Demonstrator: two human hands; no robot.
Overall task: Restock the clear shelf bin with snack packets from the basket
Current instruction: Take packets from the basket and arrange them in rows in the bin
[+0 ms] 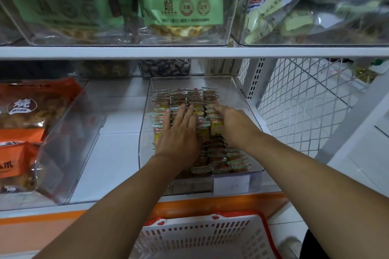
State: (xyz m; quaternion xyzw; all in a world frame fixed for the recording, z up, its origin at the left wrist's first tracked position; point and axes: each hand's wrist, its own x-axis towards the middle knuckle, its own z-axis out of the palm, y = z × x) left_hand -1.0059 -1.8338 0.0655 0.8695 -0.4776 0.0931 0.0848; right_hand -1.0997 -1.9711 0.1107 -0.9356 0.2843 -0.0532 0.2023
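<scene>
A clear shelf bin [240, 90] sits on the white lower shelf, holding several rows of small snack packets [229, 157] in yellow, green and brown wrappers. My left hand [181, 132] lies flat on the packets in the bin's middle, fingers spread and pointing away. To its right, my right hand [233, 124] also rests on the packets, its index finger stretched toward the back rows. Neither hand grips anything that I can see. A white basket with a red rim [210, 235] stands below the shelf at the bottom; its inside is mostly out of sight.
A clear bin with orange snack bags [25, 136] stands to the left. Clear bins with green bags [181, 0] fill the upper shelf [189, 51]. White wire mesh [301, 101] closes the right side. Bare shelf surface [117, 153] lies between the two lower bins.
</scene>
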